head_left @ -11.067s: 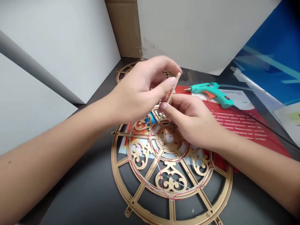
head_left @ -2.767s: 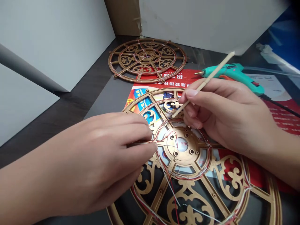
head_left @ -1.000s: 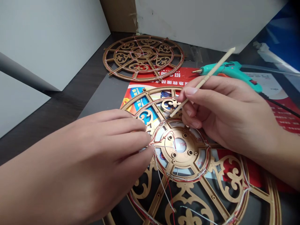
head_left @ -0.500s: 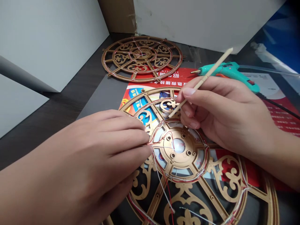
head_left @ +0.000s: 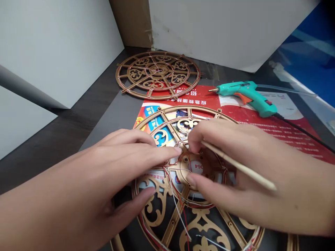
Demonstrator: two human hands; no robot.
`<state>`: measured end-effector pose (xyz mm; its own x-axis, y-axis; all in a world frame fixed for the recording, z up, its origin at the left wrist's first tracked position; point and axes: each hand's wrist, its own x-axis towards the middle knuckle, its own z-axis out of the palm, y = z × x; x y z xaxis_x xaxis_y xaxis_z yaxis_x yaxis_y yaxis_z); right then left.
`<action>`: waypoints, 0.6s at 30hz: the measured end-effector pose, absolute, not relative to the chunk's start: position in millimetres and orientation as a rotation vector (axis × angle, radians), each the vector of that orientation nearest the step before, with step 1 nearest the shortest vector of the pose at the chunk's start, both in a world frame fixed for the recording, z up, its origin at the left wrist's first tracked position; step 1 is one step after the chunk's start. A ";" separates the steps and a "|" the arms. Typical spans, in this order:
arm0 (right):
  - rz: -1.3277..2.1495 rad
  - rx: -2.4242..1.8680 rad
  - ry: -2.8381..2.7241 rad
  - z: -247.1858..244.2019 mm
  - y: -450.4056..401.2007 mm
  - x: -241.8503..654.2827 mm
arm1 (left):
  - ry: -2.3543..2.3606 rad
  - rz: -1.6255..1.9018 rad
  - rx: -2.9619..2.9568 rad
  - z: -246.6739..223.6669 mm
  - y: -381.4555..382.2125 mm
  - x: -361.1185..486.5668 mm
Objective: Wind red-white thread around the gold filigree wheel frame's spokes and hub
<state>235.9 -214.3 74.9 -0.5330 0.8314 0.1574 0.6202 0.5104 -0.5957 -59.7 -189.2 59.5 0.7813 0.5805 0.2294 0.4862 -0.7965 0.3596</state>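
Observation:
A round gold openwork frame [head_left: 172, 223] with scrollwork panels lies in front of me, red and white wires [head_left: 177, 200] running along its rings and spokes. My left hand [head_left: 117, 164] rests over its left side, index finger stretched to the inner ring and thumb apart; I see nothing held in it. Over the hub, my right hand [head_left: 246, 167] has a thin pale wooden stick [head_left: 243, 167] tucked between its fingers, slanting back across the hand. Its thumb and index finger are spread beside the hub's wires. The right hand hides much of the frame's right side.
Behind lies a second gold frame [head_left: 154, 94] with wires. A teal glue gun [head_left: 248, 92] with a black cord [head_left: 300, 130] sits at right on a red printed sheet [head_left: 293, 139]. White panels [head_left: 204, 31] stand around the back and left of the dark table [head_left: 62, 139].
My right hand has come down over the hub, its stick now pointing back toward me. The left index finger has stretched out and its thumb has spread. The view has shifted slightly.

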 end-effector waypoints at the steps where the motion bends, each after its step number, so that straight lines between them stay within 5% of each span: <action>1: 0.610 -1.209 -2.377 75.4 -218.1 237.2 | 0.849 0.455 2.690 57.9 -190.7 -61.1; 18: 0.342 -1.298 -2.485 66.2 -237.2 238.4 | 0.893 0.424 2.675 51.9 -197.8 -65.4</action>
<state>238.4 -237.2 66.2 -0.5383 0.8263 0.1657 0.7508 0.5595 -0.3510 -65.4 -197.8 51.9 0.7648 0.6176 0.1836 0.5326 -0.7663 0.3593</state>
